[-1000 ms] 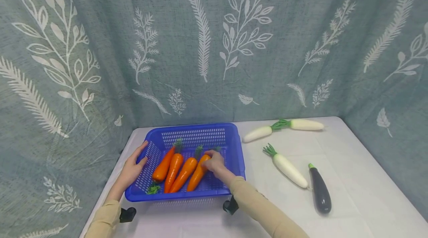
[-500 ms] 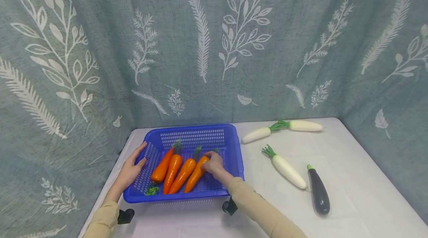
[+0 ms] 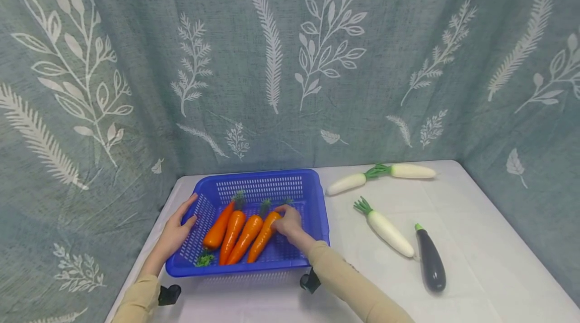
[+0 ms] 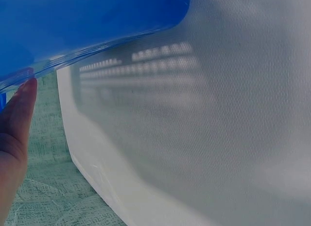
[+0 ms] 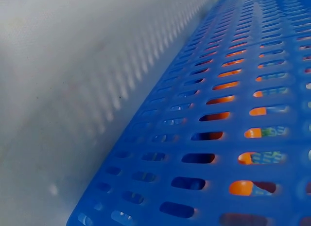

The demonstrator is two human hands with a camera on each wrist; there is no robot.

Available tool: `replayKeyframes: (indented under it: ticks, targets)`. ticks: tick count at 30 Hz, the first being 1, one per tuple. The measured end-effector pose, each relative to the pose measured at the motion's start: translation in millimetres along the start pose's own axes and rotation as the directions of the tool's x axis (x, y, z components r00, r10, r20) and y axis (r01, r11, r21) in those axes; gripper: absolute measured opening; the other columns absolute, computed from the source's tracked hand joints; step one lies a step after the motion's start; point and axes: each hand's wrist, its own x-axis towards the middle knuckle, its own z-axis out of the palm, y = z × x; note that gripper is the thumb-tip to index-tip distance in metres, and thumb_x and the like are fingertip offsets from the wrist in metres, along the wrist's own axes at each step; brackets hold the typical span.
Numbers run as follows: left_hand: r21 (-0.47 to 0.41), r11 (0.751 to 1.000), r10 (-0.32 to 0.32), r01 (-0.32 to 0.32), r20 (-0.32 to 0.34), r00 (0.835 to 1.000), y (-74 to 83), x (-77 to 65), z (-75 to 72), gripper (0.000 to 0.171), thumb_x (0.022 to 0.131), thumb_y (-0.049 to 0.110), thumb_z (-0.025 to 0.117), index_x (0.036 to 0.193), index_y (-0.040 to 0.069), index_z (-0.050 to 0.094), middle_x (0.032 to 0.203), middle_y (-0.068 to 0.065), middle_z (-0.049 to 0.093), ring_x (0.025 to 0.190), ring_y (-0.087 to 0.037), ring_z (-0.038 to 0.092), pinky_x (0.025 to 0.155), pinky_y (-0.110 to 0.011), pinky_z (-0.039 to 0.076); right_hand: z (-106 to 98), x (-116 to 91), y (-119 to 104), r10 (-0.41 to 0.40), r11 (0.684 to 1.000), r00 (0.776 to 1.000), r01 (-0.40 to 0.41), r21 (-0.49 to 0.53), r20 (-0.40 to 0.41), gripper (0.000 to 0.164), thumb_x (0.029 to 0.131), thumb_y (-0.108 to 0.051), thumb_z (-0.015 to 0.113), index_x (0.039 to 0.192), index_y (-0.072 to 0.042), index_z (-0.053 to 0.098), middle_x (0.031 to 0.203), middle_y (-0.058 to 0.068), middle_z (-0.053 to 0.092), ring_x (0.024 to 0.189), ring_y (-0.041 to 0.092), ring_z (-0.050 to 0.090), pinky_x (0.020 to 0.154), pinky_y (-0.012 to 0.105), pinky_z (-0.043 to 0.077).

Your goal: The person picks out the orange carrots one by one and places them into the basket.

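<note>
A blue perforated plastic basket (image 3: 246, 264) stands on the white table, holding several orange carrots (image 3: 233, 232) side by side. My left hand (image 3: 175, 235) rests on its left rim, fingers fairly straight and the thumb reaching over the inside. In the left wrist view, a fingertip touches the basket rim (image 4: 73, 57) from outside. Inside the basket, my right hand (image 3: 288, 224) pinches the rightmost carrot (image 3: 262, 242) near its leafy top. The right wrist view shows just the slotted basket wall (image 5: 204, 133), orange glimpsed through the holes, so the fingers are hidden there.
Right of the basket, two white radishes (image 3: 346, 184) lie leaf to leaf along the back. Another white radish (image 3: 390, 233) and a dark eggplant (image 3: 432, 265) lie nearer the front right. A patterned green curtain (image 3: 290, 61) hangs behind the table.
The rightmost carrot's lower end has shifted slightly left, with my right hand still at its top. My left hand stays at the basket rim. The whole view has drifted slightly.
</note>
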Motion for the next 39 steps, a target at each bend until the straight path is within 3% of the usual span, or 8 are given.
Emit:
replayKeyframes:
  ticks: [11, 25, 39]
  targets:
    - [0.002, 1.000, -0.003, 0.003, -0.003, 1.000, 0.6, 0.6, -0.9, 0.054, 0.096, 0.002, 0.045, 0.148, 0.001, 0.027, 0.153, -0.027, 0.024, 0.139, -0.050, 0.022, 0.110, -0.064, 0.020, -0.4, 1.7, -1.6, 0.019, 0.996, 0.999, -0.021, 0.090, 0.028, 0.046, 0.062, 0.011, 0.064, 0.107, 0.003, 0.066, 0.090, 0.018, 0.066, 0.069, 0.019, 0.057, 0.054, 0.024, 0.050]
    - [-0.003, 1.000, -0.013, 0.012, -0.004, 1.000, 1.8, 0.0, -0.7, 0.055, 0.097, 0.002, 0.044, 0.148, 0.001, 0.026, 0.153, -0.028, 0.023, 0.139, -0.050, 0.021, 0.111, -0.065, 0.018, -2.1, 1.0, -3.8, 0.031, 0.994, 0.997, -0.039, 0.099, 0.075, 0.047, 0.065, 0.010, 0.063, 0.111, 0.002, 0.065, 0.099, 0.019, 0.065, 0.076, 0.021, 0.058, 0.056, 0.024, 0.048]
    - [-0.005, 1.000, -0.021, 0.021, 0.002, 1.000, 0.3, -1.1, 0.5, 0.055, 0.097, 0.004, 0.044, 0.149, 0.002, 0.025, 0.152, -0.029, 0.023, 0.139, -0.050, 0.022, 0.110, -0.065, 0.019, -3.9, -4.6, -4.5, -0.013, 0.999, 0.999, 0.011, 0.034, 0.048, 0.047, 0.064, 0.007, 0.063, 0.111, 0.003, 0.064, 0.104, 0.021, 0.065, 0.086, 0.025, 0.060, 0.075, 0.033, 0.055]
